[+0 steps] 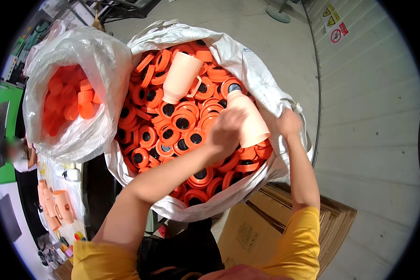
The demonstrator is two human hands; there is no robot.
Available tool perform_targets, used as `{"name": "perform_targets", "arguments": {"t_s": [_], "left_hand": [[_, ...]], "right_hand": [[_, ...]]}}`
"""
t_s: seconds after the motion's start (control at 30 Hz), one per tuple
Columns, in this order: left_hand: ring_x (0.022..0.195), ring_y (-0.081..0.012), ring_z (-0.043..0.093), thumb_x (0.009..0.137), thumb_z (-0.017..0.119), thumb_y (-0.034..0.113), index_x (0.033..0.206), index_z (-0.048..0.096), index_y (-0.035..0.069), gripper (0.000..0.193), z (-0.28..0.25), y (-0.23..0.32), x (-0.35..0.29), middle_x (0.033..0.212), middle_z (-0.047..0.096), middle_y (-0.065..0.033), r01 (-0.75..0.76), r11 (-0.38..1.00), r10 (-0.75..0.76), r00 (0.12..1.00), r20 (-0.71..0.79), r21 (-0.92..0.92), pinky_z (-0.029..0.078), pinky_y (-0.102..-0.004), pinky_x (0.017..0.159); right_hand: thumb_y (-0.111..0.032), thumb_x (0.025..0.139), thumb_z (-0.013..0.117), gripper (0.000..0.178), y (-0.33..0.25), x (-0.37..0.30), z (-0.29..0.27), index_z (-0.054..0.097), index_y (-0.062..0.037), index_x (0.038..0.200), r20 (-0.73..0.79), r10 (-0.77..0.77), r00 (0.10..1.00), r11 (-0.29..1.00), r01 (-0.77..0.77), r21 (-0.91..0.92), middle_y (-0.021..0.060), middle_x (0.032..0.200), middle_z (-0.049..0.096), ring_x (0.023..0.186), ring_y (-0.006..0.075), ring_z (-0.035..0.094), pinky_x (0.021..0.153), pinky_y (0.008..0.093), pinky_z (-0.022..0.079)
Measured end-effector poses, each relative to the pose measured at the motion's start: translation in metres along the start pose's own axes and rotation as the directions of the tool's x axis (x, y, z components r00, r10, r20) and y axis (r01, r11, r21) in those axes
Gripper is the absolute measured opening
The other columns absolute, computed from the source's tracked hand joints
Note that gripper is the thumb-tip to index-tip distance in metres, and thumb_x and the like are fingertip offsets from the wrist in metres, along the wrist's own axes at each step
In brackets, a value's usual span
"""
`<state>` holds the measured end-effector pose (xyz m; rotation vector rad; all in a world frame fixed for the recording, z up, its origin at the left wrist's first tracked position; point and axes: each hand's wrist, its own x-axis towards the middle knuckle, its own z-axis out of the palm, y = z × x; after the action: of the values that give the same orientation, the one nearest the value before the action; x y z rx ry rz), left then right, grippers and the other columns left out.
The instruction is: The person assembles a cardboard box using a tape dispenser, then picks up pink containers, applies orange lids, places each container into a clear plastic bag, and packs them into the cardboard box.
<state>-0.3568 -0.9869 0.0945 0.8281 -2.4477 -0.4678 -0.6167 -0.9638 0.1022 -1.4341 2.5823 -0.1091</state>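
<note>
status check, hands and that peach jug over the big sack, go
Left hand gripping pale peach plastic jug body. Right hand on rim of white woven sack. Orange ring lids piled beneath, second peach jug lying on top.

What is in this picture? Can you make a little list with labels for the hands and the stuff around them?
left hand: grips a pale jug over the big sack
right hand: on the sack's rim, beside the jug
big sack: white, open, full of orange rings with black middles
second jug: pale, with handle, lying on the rings
clear bag: to the left, holds orange caps
cardboard: flat sheets under the sack
table: lower left, more pale jugs on it
</note>
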Motion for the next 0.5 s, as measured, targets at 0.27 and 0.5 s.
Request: {"name": "perform_targets", "arguments": {"t_s": [0.27, 0.5], "left_hand": [[0.111, -0.0273, 0.057, 0.063, 0.083, 0.023, 0.101, 0.068, 0.01, 0.042, 0.006, -0.05, 0.057, 0.11, 0.059, -0.0066, -0.455, 0.877, 0.397, 0.866, 0.304, 0.152, 0.046, -0.0412, 0.103], [0.095, -0.0306, 0.063, 0.068, 0.072, 0.015, 0.079, 0.07, 0.009, 0.013, -0.047, -0.03, -0.094, 0.088, 0.063, -0.0078, -0.322, 0.946, 0.313, 0.937, 0.152, 0.032, 0.051, -0.0426, 0.088]], "right_hand": [[0.004, 0.087, 0.061, 0.01, -0.099, -0.105, 0.048, 0.068, -0.0021, 0.091, 0.214, -0.155, 0.964, 0.265, -0.168, 0.949, -0.0003, 0.079, 0.067, 0.068, 0.0087, 0.06, 0.061, 0.0269, 0.047], [-0.008, 0.088, 0.064, 0.019, -0.152, -0.237, 0.092, 0.067, 0.0049, 0.101, 0.042, 0.057, 0.998, 0.533, -0.065, 0.843, 0.0187, 0.087, 0.074, 0.084, 0.0319, 0.07, 0.081, 0.0421, 0.052]]}}
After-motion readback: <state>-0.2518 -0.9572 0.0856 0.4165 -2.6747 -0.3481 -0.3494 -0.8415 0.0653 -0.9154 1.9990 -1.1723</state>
